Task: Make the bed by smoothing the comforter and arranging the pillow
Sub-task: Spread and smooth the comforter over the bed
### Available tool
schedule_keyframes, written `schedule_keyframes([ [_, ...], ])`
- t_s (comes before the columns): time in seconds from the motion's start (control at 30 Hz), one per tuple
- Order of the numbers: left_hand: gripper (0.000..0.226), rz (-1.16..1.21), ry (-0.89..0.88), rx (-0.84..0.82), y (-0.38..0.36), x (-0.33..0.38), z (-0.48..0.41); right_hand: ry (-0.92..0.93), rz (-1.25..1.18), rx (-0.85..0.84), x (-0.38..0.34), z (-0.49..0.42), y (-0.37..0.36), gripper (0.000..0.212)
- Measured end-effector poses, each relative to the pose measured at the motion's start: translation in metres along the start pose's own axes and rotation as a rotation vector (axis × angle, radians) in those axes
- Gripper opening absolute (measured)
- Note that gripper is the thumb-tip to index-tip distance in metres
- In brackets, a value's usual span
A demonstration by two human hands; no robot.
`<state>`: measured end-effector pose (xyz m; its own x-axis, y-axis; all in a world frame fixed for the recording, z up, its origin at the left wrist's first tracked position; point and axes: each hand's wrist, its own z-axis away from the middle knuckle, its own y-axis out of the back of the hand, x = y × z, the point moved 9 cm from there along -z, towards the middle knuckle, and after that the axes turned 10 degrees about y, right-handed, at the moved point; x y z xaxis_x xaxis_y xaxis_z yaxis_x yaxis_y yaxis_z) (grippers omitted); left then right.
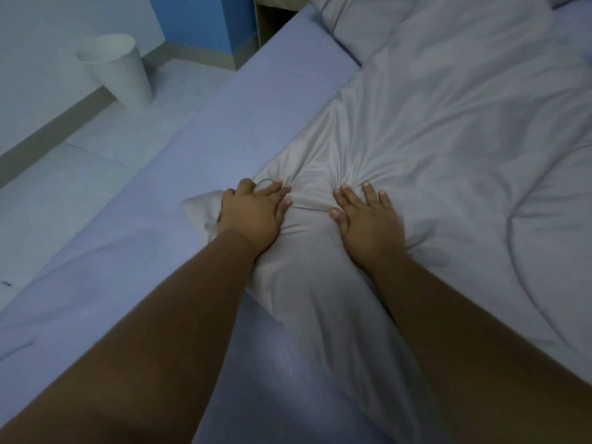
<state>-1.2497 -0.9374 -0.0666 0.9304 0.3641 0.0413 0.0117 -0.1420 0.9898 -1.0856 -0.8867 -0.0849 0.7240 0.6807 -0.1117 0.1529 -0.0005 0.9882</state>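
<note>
A pale grey comforter [448, 149] lies rumpled over the right side of the bed, its left edge bunched into folds near the middle. My left hand [253, 216] rests on that bunched edge with the fingers curled into the fabric near a corner. My right hand [368, 219] lies flat on the comforter beside it, fingers spread, creases radiating from it. A grey pillow [400, 17] sits at the head of the bed, top right, partly under the comforter's upper edge. The blue fitted sheet [224, 129] is bare on the left.
A white waste bin [118, 72] stands on the tiled floor at upper left, near the wall's skirting. A blue wall panel [208, 17] and a wooden frame edge lie beyond the head of the bed. The bed's left edge runs diagonally past the floor.
</note>
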Motion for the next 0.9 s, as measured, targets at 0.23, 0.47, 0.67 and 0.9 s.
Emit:
schedule_keyframes([
  [0.23,0.047,-0.042,-0.093,0.007,0.041,-0.019,0.038,0.057,-0.203,-0.036,-0.046,0.020,0.013,0.047],
  [0.47,0.050,-0.165,-0.107,-0.023,0.083,-0.073,0.116,0.160,-0.317,-0.032,-0.137,0.064,0.025,0.047],
  [0.67,0.057,-0.210,-0.076,-0.026,0.116,-0.140,0.198,0.227,-0.334,-0.063,-0.238,0.107,0.021,0.049],
  [0.9,0.047,-0.293,-0.063,0.031,0.133,-0.244,0.275,0.290,-0.334,-0.012,-0.365,0.136,0.016,0.049],
])
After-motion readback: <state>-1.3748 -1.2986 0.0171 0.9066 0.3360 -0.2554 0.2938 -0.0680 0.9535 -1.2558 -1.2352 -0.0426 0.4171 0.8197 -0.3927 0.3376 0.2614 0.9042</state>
